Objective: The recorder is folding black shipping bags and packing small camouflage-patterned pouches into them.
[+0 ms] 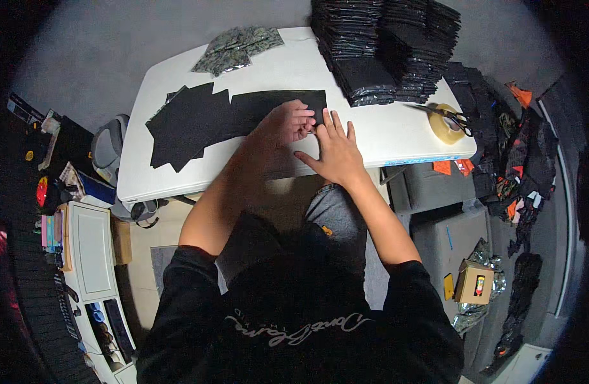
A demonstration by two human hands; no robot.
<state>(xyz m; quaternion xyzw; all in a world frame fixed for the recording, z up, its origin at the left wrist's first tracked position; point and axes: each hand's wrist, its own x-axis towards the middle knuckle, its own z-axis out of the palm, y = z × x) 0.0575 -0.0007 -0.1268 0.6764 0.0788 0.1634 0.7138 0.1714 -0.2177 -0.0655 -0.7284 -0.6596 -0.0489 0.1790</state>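
Note:
A flat black piece [256,105], fabric or plastic, lies on the white table [284,62] in front of me. My left hand [296,122] is over its right part with fingers curled; whether anything is pinched in them is not visible. Beside it, my right hand [340,151] rests palm down with fingers spread, its fingertips by the black piece's right end. Fanned black flat pieces [189,127] overlap on the left, next to the piece under my left hand.
Camouflage-patterned packets [241,48] in clear plastic lie at the far edge. Tall stacks of black packets [356,79] stand at the back right. Black-handled scissors [455,119] lie across a tape roll [440,132]. A grey sofa [428,187] and a white cabinet [90,249] flank me.

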